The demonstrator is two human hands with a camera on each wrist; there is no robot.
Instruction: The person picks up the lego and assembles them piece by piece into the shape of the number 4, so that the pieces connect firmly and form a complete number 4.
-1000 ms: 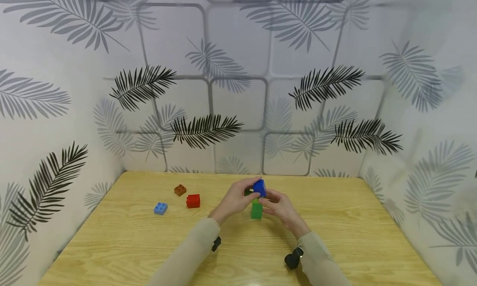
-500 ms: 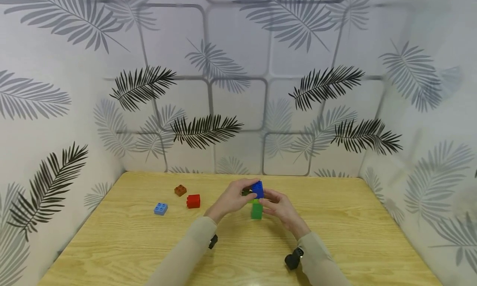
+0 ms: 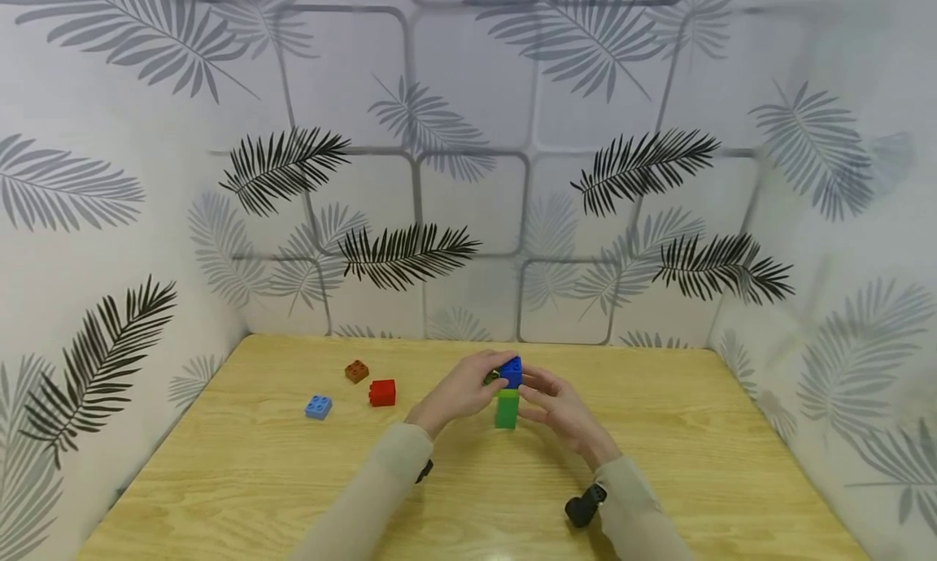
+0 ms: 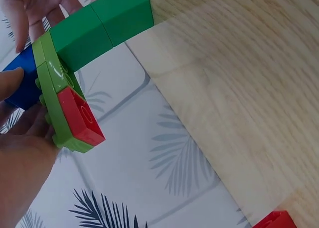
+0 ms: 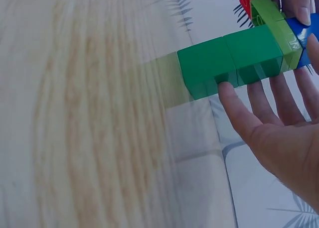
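Observation:
Two green blocks [image 3: 506,412] stand as a column on the table, under a light green long piece [image 4: 52,96] that juts to the left. A red brick [image 4: 80,119] hangs beneath its overhanging end. On top sits a blue brick [image 3: 511,371], pinched between the thumb and fingers of my left hand [image 3: 461,388]. My right hand [image 3: 569,415] curves loosely around the column's right side. Its fingers are spread behind the green blocks, one fingertip right at the lower block in the right wrist view, and its thumb is near the blue brick.
Left on the table [image 3: 241,480] lie a red brick [image 3: 382,393] on its side, a brown brick [image 3: 356,371] and a light blue brick [image 3: 318,407]. A leaf-patterned wall [image 3: 468,203] closes off the back and sides.
The blue brick has come down slightly onto the light green piece, with my left hand still holding it. My right hand's fingers have loosened and drawn a little to the right.

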